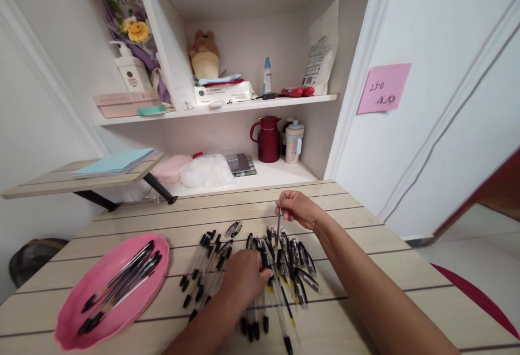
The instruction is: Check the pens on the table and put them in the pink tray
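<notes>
A heap of black-and-clear pens and pen parts [227,268] lies on the wooden slatted table [365,246]. My right hand [296,210] is closed in a pinch on a thin pen piece [278,225], held upright over the far side of the heap. My left hand [244,279] rests on the middle of the heap, fingers curled down among the pens; what it grips is hidden. A pink oval tray [77,311] at the near left holds several assembled pens [122,282].
Behind the table are white shelves with a red jug [268,139], a cup, a plastic bag [207,170], a pink box and a stuffed toy. A small raised desk [60,179] with a blue book stands at left. A pink note [384,88] sticks to the door at right.
</notes>
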`<state>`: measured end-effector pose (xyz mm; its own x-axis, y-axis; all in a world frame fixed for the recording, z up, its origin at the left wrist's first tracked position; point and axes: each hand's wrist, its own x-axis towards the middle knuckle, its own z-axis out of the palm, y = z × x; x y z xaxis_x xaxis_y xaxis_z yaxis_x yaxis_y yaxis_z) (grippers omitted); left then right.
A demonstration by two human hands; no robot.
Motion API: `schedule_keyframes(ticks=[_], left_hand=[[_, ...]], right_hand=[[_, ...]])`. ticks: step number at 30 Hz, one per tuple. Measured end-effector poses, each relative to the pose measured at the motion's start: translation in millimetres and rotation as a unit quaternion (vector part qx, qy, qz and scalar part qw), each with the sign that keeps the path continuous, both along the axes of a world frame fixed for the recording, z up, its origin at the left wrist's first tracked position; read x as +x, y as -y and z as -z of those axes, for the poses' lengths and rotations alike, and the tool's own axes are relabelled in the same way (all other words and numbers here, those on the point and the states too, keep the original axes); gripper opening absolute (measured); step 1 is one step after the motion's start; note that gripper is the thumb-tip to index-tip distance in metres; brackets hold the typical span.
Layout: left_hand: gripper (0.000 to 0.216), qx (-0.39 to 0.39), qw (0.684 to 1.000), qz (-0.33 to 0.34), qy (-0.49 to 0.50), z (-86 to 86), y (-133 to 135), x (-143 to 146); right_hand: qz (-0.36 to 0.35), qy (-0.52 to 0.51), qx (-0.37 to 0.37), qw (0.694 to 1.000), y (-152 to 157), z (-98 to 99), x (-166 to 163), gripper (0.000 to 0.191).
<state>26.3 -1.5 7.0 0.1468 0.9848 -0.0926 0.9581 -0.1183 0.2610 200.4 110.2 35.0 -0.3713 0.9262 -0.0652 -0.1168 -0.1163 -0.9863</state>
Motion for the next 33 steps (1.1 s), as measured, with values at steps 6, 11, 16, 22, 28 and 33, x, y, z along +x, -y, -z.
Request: schedule_keyframes(ticks=[6,11,16,22,28,33], left_hand=[[0.018,0.029,1.000,-0.002,0.001,5.7,-3.3,-2.4],[0.017,0.051,0.999,-0.015,0.000,7.3,1.7,-0.2],[0.017,0.045,0.999,0.002,-0.016,6.5,2.3,1.3],[0.022,0.035,0.999,-0.015,-0.026,7.7,1.7,-0.1],[0.021,0.032,0.999,-0.011,-0.016,1.2,6.0,7.6],[0.020,0.043,0.999,-0.011,-0.026,2.3,5.5,11.2]], right_hand=[[0.109,-0.062,-0.013,0.992,0.2,-0.4,-11.0,0.019],[0.123,-0.071,-0.020,0.990,3.6,-4.6,-12.9,0.017],[0.141,-0.077,-0.018,0.987,4.6,-6.6,-12.5,0.019],[0.116,-0.041,-0.015,0.992,4.1,-3.4,-13.9,0.019],[0.097,-0.023,-0.002,0.995,5.5,-4.9,-11.8,0.018],[0.084,-0.030,0.007,0.996,7.8,-6.6,-11.7,0.018]])
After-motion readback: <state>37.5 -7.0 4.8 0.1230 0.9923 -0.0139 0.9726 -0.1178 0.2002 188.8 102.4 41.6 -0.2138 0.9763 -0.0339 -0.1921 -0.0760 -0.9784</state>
